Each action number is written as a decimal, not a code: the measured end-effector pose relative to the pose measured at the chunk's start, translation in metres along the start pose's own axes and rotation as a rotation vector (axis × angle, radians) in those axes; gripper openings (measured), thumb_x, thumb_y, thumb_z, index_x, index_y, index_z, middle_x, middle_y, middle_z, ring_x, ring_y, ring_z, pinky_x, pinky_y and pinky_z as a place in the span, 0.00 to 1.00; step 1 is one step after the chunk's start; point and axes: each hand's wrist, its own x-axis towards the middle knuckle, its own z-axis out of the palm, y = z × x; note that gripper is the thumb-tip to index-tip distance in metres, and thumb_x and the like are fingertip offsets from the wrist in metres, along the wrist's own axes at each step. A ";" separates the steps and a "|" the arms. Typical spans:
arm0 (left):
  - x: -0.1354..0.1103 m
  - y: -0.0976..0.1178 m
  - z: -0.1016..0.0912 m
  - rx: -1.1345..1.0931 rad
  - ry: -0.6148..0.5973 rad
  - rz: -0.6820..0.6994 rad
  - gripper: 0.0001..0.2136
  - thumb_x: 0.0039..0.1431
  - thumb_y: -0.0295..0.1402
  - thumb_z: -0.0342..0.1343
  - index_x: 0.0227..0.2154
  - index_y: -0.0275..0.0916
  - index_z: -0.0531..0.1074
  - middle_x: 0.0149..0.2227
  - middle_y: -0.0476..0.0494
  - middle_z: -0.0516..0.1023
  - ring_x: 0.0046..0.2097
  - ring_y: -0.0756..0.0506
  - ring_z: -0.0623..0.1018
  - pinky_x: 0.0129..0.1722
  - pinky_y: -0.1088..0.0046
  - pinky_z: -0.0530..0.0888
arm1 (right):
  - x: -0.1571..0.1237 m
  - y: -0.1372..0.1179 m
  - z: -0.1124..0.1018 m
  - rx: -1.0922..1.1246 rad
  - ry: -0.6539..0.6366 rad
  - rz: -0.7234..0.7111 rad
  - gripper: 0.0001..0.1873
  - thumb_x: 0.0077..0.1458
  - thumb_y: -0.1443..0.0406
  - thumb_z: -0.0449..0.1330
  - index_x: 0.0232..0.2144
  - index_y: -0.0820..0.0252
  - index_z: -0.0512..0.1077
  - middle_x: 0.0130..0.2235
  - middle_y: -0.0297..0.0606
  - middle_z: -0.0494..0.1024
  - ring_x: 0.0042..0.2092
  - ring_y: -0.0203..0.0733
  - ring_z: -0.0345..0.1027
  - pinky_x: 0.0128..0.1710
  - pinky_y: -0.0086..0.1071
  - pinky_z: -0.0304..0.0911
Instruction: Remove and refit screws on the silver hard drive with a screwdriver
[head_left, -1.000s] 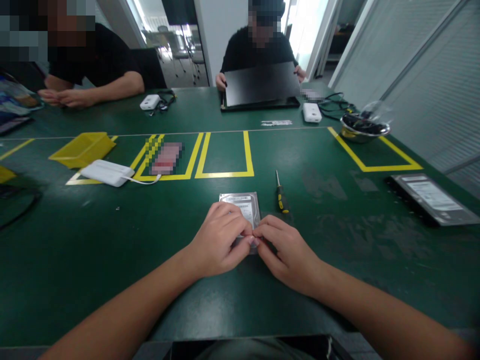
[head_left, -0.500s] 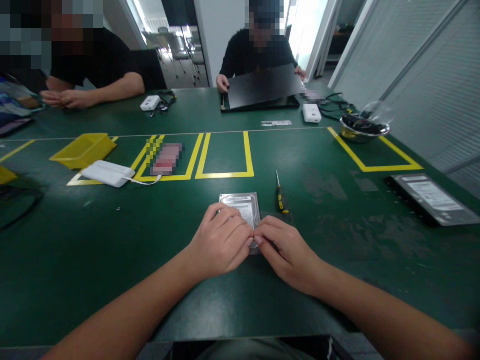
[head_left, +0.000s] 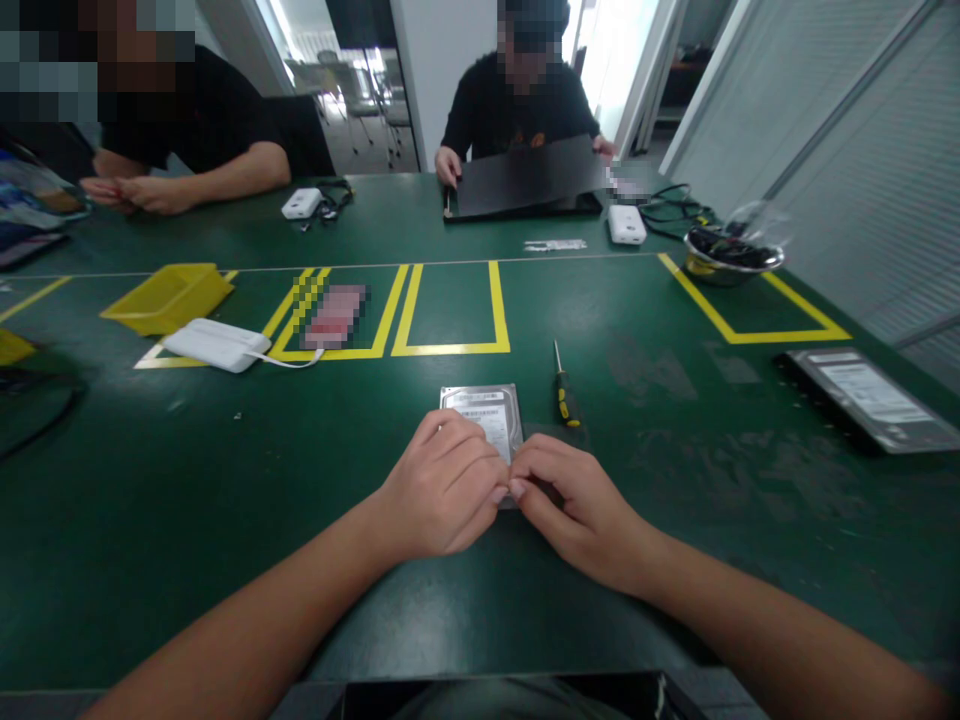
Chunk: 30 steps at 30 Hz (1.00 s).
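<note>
A small silver hard drive point(head_left: 480, 402) with a white label lies on the green table in front of me, its near part covered by my hands. My left hand point(head_left: 448, 485) rests over its lower left, fingers curled and pressed together. At the near right corner, my right hand point(head_left: 566, 495) pinches with thumb and forefinger, the fingertips meeting those of the left. Whatever may be between them is hidden. Just beyond my right hand lies a yellow and black screwdriver point(head_left: 567, 398), its tip pointing away from me.
A larger hard drive point(head_left: 874, 400) lies at right, below a metal bowl point(head_left: 731, 255) of dark cables. A yellow bin point(head_left: 169, 298) and white power bank point(head_left: 214, 343) are at left. Across the table point(head_left: 187, 560), one person holds a dark panel point(head_left: 532, 178); another person point(head_left: 202, 130) sits further left.
My hands keep nearly the same pose at the drive's near right corner, with only slight finger movement. The dark panel across the table has tilted a little lower.
</note>
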 end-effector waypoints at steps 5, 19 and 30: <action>0.000 0.000 0.000 -0.081 -0.003 -0.036 0.03 0.58 0.25 0.54 0.35 0.36 0.68 0.34 0.43 0.75 0.40 0.42 0.71 0.45 0.56 0.68 | 0.001 0.001 -0.001 0.030 0.029 0.030 0.06 0.60 0.70 0.56 0.31 0.61 0.70 0.30 0.33 0.69 0.33 0.34 0.61 0.33 0.29 0.56; -0.004 0.004 0.005 -0.370 0.062 -0.182 0.05 0.61 0.24 0.55 0.39 0.37 0.69 0.36 0.44 0.75 0.41 0.45 0.72 0.45 0.62 0.69 | 0.003 -0.001 -0.004 0.175 -0.005 0.114 0.08 0.62 0.67 0.55 0.30 0.60 0.69 0.31 0.34 0.69 0.34 0.36 0.62 0.34 0.31 0.58; -0.001 0.006 0.003 -0.110 0.124 -0.110 0.06 0.59 0.25 0.59 0.39 0.38 0.72 0.36 0.46 0.80 0.40 0.46 0.75 0.45 0.63 0.71 | 0.003 0.002 -0.008 0.250 0.022 0.117 0.09 0.65 0.65 0.55 0.31 0.60 0.71 0.33 0.34 0.70 0.37 0.35 0.64 0.39 0.31 0.59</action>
